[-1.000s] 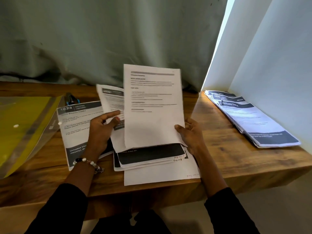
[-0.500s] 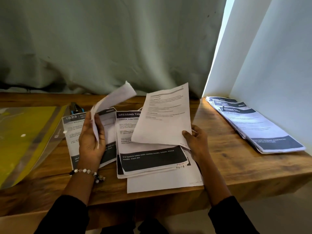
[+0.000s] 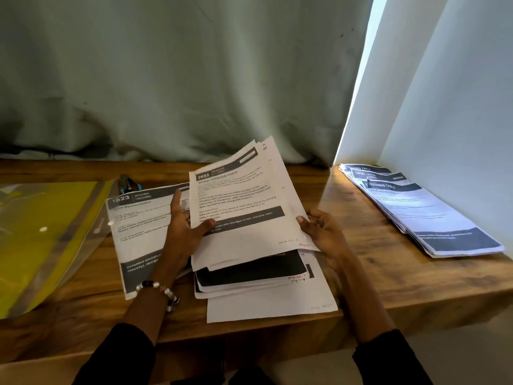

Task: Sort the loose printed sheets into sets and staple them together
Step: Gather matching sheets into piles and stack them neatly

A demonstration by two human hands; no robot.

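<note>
Both hands hold a tilted bundle of printed sheets point(image 3: 244, 195) above the middle of the wooden table; its top page is headed 2652. My left hand point(image 3: 186, 232) grips the bundle's left edge with the thumb on the page. My right hand point(image 3: 319, 232) holds its lower right corner. Under the bundle lies a loose pile of sheets point(image 3: 255, 276) with black bands. A sheet headed 1623 Kitchen point(image 3: 138, 226) lies flat to the left, partly under my left wrist. A blue and black stapler point(image 3: 128, 183) sits behind that sheet.
A fanned stack of printed sets point(image 3: 422, 212) lies at the right by the white wall. A yellow and clear plastic folder point(image 3: 41, 234) covers the table's left end. A grey-green curtain hangs behind the table point(image 3: 374, 279). The front edge is close to me.
My left hand has let go of the curled sheet it was lifting and now grips the bundle's left edge. The held bundle now shows a page headed 2652 on top.
</note>
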